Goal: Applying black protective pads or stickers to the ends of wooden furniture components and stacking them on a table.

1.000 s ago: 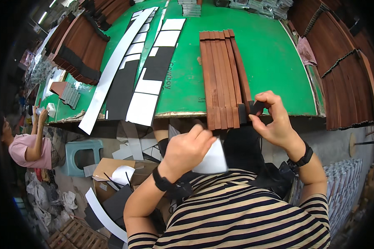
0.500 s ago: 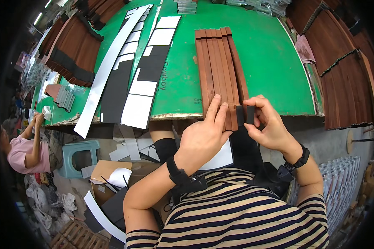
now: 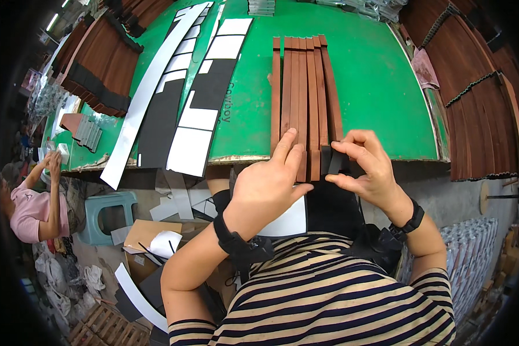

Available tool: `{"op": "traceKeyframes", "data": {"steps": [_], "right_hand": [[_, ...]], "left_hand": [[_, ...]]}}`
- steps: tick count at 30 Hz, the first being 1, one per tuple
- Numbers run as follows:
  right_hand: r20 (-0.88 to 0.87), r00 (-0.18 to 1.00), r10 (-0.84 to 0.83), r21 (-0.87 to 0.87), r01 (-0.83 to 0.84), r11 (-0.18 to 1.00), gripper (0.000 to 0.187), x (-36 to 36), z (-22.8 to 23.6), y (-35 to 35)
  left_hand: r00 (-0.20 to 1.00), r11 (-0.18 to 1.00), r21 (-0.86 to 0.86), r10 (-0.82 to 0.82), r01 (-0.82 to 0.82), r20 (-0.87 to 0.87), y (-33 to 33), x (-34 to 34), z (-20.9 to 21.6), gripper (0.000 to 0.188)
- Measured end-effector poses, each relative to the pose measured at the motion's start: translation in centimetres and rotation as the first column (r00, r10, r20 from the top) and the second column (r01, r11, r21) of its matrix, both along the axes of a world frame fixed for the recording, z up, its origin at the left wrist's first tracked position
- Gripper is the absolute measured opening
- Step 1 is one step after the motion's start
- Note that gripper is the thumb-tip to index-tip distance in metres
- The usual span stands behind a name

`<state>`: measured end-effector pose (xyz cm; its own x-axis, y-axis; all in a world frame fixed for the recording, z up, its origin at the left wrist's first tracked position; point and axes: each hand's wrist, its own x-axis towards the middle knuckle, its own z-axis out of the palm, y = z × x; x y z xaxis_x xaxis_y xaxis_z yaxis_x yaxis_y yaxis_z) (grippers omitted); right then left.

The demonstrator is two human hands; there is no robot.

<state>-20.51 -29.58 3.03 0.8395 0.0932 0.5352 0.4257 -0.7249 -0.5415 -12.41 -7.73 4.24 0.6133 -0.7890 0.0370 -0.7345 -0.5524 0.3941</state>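
Note:
Several long reddish-brown wooden slats point(image 3: 297, 92) lie side by side on the green table, their near ends reaching past its front edge. My left hand point(image 3: 268, 181) rests on the near part of these slats, its index and middle fingers stretched out over them and its thumb by their ends. At the right end slat, my right hand point(image 3: 372, 167) is closed, thumb and index finger pinching a small black pad point(image 3: 336, 162) at top and bottom. Another black piece point(image 3: 326, 157) covers the slat end beside it. The right hand's other fingers are curled.
Black sheets with white backing pieces point(image 3: 193, 135) and a long white strip point(image 3: 132, 124) lie on the green table point(image 3: 380, 104) to the left. Stacked slats stand left point(image 3: 101, 75) and right point(image 3: 478, 132). A person point(image 3: 37, 207) works at far left, near a blue-green stool point(image 3: 106, 216).
Both hands have shifted slightly left. The leftmost slat now stands apart from the others, and the row has spread. My right hand keeps its pinch at the slat end.

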Motion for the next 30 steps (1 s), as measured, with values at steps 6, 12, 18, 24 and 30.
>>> {"op": "traceKeyframes", "data": {"steps": [6, 12, 18, 24, 30], "right_hand": [[0.018, 0.999, 0.045, -0.197, -0.040, 0.980, 0.069, 0.3, 0.0, 0.6], [-0.016, 1.000, -0.009, -0.205, 0.006, 0.979, 0.070, 0.2, -1.5, 1.5], [-0.055, 0.998, -0.027, -0.214, 0.014, 0.977, 0.070, 0.2, -1.4, 1.6], [-0.097, 0.995, -0.027, -0.227, 0.004, 0.974, 0.069, 0.2, -1.2, 1.4], [-0.104, 0.994, -0.026, -0.252, -0.001, 0.968, 0.068, 0.3, -1.1, 1.5]], "left_hand": [[0.997, 0.996, -0.077, 0.045, -0.040, 0.068, -0.1, -0.5, -1.3, 0.067], [0.995, 0.992, -0.115, 0.057, -0.046, 0.086, -0.1, -0.6, -1.5, 0.066], [0.989, 0.990, -0.134, 0.066, -0.048, 0.135, 0.0, -0.7, -1.7, 0.067], [0.985, 0.988, -0.142, 0.075, -0.053, 0.153, 0.0, -0.8, -1.8, 0.067], [0.981, 0.989, -0.139, 0.078, -0.053, 0.177, 0.0, -0.8, -1.9, 0.068]]}}
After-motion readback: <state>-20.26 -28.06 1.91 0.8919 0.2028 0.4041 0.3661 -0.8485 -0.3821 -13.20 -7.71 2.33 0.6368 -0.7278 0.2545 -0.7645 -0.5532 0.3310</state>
